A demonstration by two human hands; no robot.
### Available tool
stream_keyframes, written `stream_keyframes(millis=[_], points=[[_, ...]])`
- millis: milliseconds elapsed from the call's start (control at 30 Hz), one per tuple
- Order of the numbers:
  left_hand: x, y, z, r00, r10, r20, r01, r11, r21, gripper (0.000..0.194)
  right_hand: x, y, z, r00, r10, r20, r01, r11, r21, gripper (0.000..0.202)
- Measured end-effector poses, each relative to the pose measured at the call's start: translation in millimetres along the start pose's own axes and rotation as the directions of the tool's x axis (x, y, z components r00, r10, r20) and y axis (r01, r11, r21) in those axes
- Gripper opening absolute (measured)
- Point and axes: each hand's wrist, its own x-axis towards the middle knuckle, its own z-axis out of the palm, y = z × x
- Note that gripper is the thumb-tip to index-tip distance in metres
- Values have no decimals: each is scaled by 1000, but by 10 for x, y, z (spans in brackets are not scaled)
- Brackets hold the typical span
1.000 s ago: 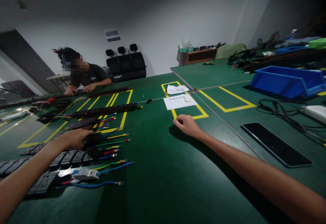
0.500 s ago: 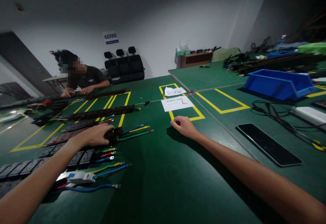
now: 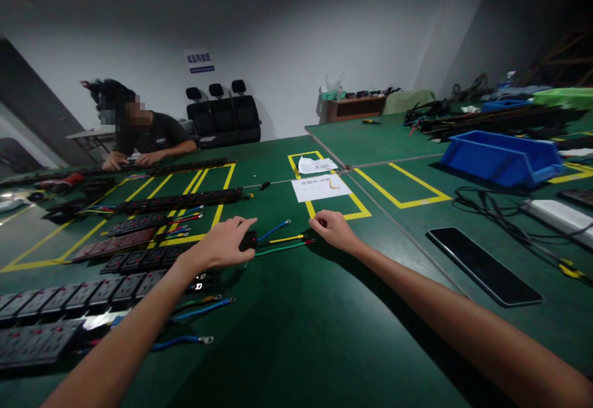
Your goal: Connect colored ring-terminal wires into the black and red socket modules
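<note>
Black socket strip [image 3: 160,257] lay on the green table [image 3: 287,334] under the left hand [image 3: 225,242], whose forefinger stretched out; whether the other fingers gripped could not be told. Blue, yellow and green leads [image 3: 287,239] ran from its end toward the right hand [image 3: 337,230], fingers curled in, contents unclear. Beyond lay a white sheet [image 3: 319,191]; farther, a person [image 3: 164,133] leaned forward, and dark seats [image 3: 223,114] stood by the wall [image 3: 287,74].

A black socket strip [image 3: 160,258] extends lug-tipped leads [image 3: 287,238] (blue, yellow, green) rightward.
</note>
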Motion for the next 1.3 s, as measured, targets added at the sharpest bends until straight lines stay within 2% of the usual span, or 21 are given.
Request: stream_keyframes(millis=[133, 233, 333, 533, 633, 767, 833, 967, 1067, 1133, 1200, 1300], points=[[164, 366, 195, 980, -74, -187, 92, 992, 87, 64, -5, 8, -3, 1000, 7, 0, -7, 1000, 14, 36], [250, 589, 378, 961, -151, -231, 182, 976, 119, 52, -13, 14, -7, 1000, 6, 3, -6, 1000, 20, 35], [268, 682, 480, 960, -160, -228, 191, 974, 118, 40, -20, 16, -9, 1000, -8, 18, 8, 1000, 15, 35], [197, 662, 591, 931, -105, -350, 145, 985, 90, 29, -35, -36, -26, 998, -30, 56, 33, 998, -62, 37], [167, 650, 654, 907, -81, -412, 109, 993, 46, 28, -73, -122, -77, 986, -93, 137, 105, 991, -84, 30], [138, 643, 708, 886, -35, -462, 62, 997, 44, 26, -148, -253, -156, 911, -240, 334, 295, 947, -124, 22], [133, 641, 720, 883, -25, -468, 53, 998, 46, 26, -173, -295, -177, 887, -257, 383, 334, 931, -149, 22], [131, 648, 688, 885, -18, -466, 42, 998, 41, 29, -185, -324, -181, 882, -255, 397, 361, 906, -219, 21], [78, 662, 604, 894, 21, -448, 3, 999, 52, 31, -187, -334, -168, 838, -318, 444, 467, 838, -283, 13], [2, 671, 547, 901, 30, -434, -10, 999, 48, 33, -190, -349, -156, 812, -358, 462, 524, 796, -304, 16], [-90, 671, 518, 907, 3, -421, 4, 1000, 17, 30, -191, -374, -147, 816, -374, 441, 534, 781, -325, 18], [-201, 643, 544, 909, -53, -413, 49, 999, -20, 23, -179, -429, -154, 847, -357, 393, 499, 789, -359, 19]])
